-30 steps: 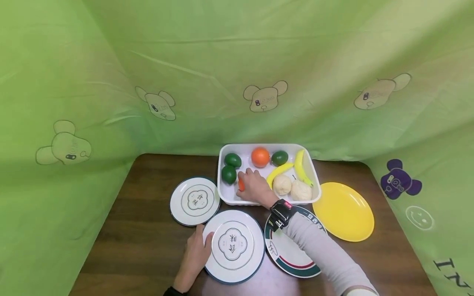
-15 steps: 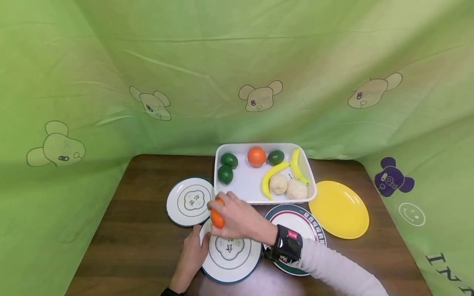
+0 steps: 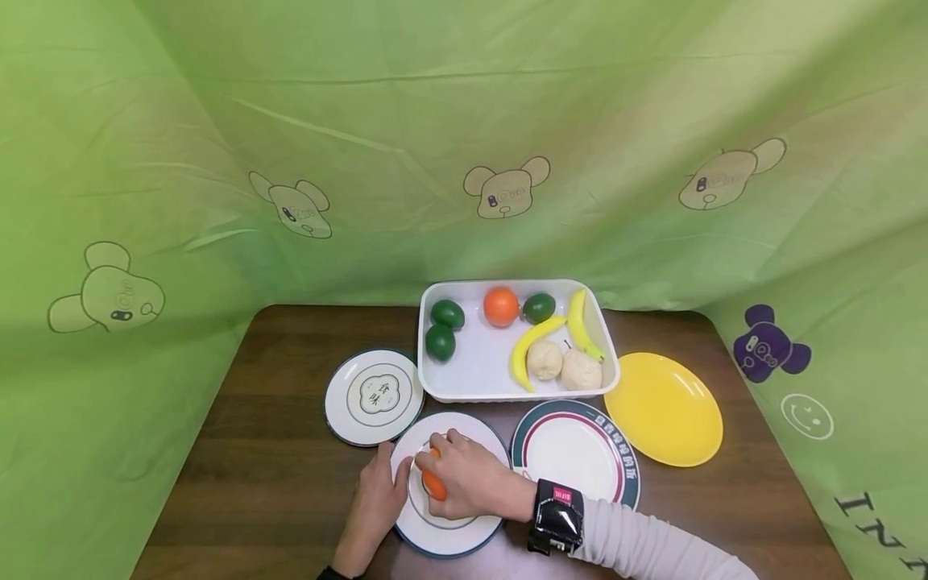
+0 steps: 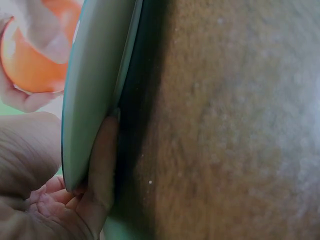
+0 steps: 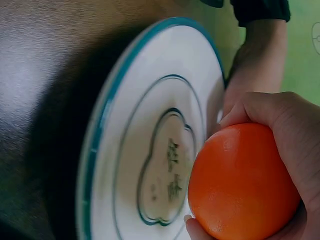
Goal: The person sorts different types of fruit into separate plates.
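My right hand (image 3: 471,475) grips an orange (image 3: 434,485) over the middle white plate (image 3: 444,538), which has a blue-green rim. In the right wrist view the orange (image 5: 242,185) sits between thumb and fingers, close over the plate's printed centre. My left hand (image 3: 377,495) holds that plate's left rim. In the left wrist view, a finger of the left hand (image 4: 102,172) lies under the plate (image 4: 97,85), with the thumb side above its rim. The right hand hides part of the plate's pattern.
A white tray (image 3: 471,377) behind holds another orange (image 3: 501,307), several green avocado-like fruits (image 3: 440,342), two bananas (image 3: 580,326) and two pale buns (image 3: 545,359). Around stand a small white plate (image 3: 348,403), a green-and-red-rimmed plate (image 3: 573,459) and a yellow plate (image 3: 663,411).
My right hand has taken the orange out of the tray's front left and brought it toward me, down over the middle plate. The left hand stays at the plate's rim.
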The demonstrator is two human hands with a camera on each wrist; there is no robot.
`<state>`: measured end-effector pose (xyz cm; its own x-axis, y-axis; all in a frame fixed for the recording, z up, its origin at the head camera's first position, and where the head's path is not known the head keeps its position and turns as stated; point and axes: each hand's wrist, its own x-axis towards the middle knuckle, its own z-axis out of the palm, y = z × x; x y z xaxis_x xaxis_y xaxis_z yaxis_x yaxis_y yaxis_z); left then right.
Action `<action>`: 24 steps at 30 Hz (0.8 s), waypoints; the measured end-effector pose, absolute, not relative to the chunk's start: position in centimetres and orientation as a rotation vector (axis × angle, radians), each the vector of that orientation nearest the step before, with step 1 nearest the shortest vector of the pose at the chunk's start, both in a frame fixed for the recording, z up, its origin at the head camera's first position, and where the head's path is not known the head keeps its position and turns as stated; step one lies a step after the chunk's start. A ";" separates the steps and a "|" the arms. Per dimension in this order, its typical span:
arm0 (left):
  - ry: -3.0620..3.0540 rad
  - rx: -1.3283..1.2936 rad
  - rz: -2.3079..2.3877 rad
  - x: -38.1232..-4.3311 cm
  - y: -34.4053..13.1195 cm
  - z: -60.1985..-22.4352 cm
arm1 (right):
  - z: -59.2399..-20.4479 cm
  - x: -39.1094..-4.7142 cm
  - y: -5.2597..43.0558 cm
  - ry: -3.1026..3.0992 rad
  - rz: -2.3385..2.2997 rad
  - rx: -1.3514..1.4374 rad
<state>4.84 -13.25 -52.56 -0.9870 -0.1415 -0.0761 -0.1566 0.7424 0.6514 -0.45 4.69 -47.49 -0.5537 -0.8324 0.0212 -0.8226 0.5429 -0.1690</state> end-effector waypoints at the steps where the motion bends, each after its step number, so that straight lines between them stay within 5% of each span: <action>1: 2.913 -0.249 1.090 4.9 -13.2 -52.5 | -47.7 -0.4 4.7 2.704 -0.236 -1.454; 16: 3.003 -0.179 1.099 4.9 -13.3 -52.9 | -46.8 -0.7 5.2 2.758 -0.098 -1.437; 24: 2.958 -0.223 1.137 4.9 -13.3 -52.8 | -42.4 -8.6 7.2 2.939 -0.246 -1.315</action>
